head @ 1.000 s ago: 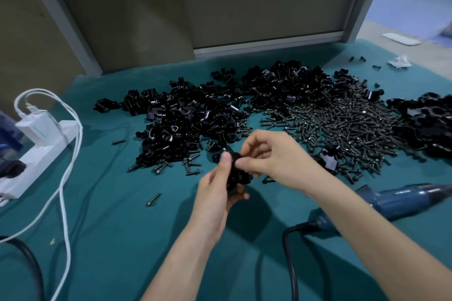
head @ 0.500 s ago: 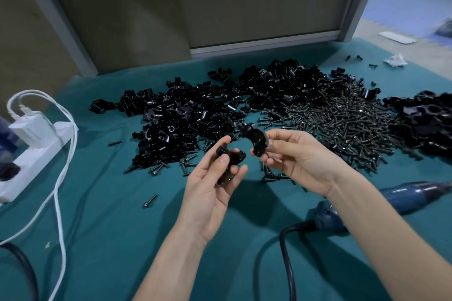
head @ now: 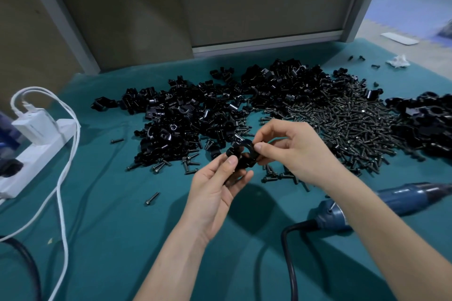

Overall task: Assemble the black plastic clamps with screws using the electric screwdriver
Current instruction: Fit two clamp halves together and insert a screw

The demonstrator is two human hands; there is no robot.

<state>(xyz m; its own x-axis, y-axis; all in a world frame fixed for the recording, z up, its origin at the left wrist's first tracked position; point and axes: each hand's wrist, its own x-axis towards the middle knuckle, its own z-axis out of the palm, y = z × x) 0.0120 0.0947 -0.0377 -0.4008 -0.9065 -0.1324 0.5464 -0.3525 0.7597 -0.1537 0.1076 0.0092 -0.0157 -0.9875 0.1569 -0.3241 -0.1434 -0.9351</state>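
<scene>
We have the black plastic clamp up between both hands, just above the teal cloth and in front of the heap of clamp parts. It's two glossy half-rings meeting as a loop, round hole facing up at us, widest left to right. Our left hand grips the lower half, thumb on top. Our right hand pinches the right end. The blue electric screwdriver lies on the cloth at right, near the screw pile.

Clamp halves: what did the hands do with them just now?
The right hand brought its clamp half back against the one in the left hand, closing a ring; half a second ago they were apart. The electric screwdriver, screw pile and clamp pile stayed put.
</scene>
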